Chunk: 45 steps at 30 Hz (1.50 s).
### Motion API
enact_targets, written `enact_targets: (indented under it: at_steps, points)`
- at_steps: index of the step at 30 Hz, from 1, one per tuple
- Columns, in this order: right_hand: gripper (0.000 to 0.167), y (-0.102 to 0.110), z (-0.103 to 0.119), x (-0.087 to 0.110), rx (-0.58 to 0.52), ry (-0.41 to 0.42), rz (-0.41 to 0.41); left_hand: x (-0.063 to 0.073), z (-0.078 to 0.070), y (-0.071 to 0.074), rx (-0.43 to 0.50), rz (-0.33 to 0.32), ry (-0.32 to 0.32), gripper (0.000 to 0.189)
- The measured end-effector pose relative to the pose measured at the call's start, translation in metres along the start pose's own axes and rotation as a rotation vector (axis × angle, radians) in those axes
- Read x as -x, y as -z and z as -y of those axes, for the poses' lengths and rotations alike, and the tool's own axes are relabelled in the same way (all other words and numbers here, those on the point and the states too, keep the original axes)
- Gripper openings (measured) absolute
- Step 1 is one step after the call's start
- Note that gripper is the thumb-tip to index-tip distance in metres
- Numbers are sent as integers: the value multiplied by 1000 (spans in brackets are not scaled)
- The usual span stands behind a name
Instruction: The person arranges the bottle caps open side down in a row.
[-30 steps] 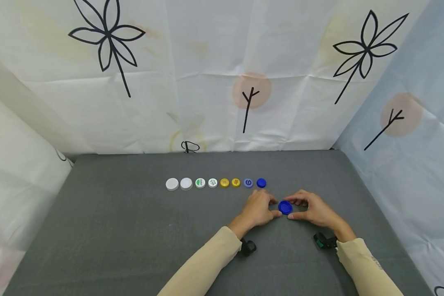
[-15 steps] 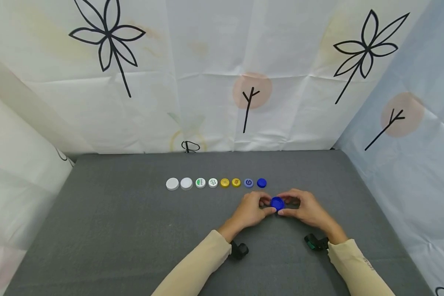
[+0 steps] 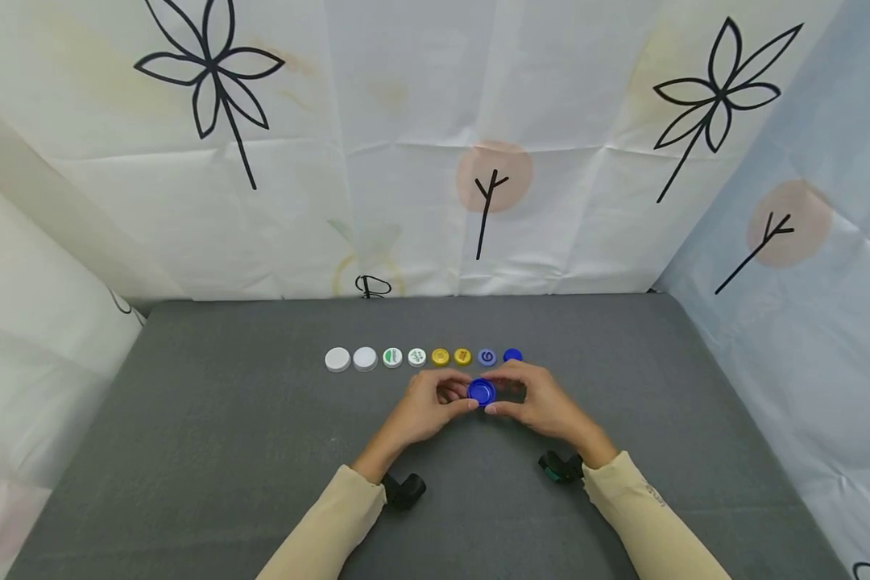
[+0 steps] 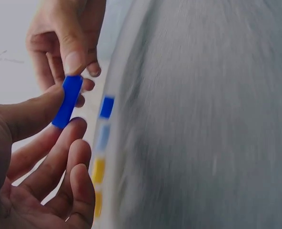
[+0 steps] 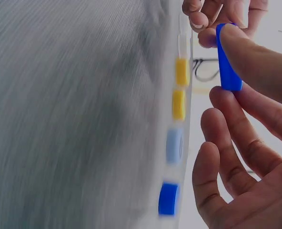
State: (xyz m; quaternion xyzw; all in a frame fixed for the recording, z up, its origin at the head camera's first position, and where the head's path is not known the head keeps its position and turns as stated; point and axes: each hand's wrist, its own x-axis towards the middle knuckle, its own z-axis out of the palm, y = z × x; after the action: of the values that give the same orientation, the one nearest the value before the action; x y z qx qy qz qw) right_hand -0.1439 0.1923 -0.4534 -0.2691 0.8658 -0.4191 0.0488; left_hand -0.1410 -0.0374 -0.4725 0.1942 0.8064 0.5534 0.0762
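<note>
A blue bottle cap (image 3: 482, 392), its ringed hollow side up, is held above the grey table between both hands. My left hand (image 3: 422, 407) pinches its left edge between thumb and fingers; my right hand (image 3: 540, 401) pinches the right edge the same way. In the left wrist view, the cap (image 4: 68, 101) appears edge-on, raised off the cloth. Seen from the right wrist, the cap (image 5: 228, 59) has the right thumb lying on its upper part and fingertips at its lower end. Behind the hands, a second blue cap (image 3: 511, 354) lies partly covered by the right hand.
Farther back, a straight row of caps continues leftward: a light blue cap (image 3: 486, 358), two yellow caps (image 3: 451, 357), two printed white caps (image 3: 404, 358) and two larger plain white caps (image 3: 351, 359). A patterned white cloth wall (image 3: 420, 225) rises at the table's (image 3: 210, 451) back edge.
Both hands have carried the blue cap leftward, from right of the row to in front of the light blue cap. It was lower, near the table, a second ago. The row has stayed put.
</note>
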Motion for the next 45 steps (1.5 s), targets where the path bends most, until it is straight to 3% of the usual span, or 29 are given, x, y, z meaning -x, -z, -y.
enact_targets:
  at_steps: [7,14,21,29,36,45]
  points:
    - [41,-23,11,-20,-50,51,1,14,8,30,-5,-19,20,28]
    - [41,-38,19,-32,-64,41,-52,21,10,46,-18,-55,39,32]
    - [41,-44,21,-36,-79,41,-90,22,11,51,-26,-80,13,33]
    - [40,-44,22,-37,-101,45,-95,19,13,56,32,-53,13,31]
    - [38,-43,20,-37,-147,34,-85,18,14,56,168,-64,70,26]
    - [26,-40,24,-41,-218,-65,-66,18,10,56,215,-98,101,23]
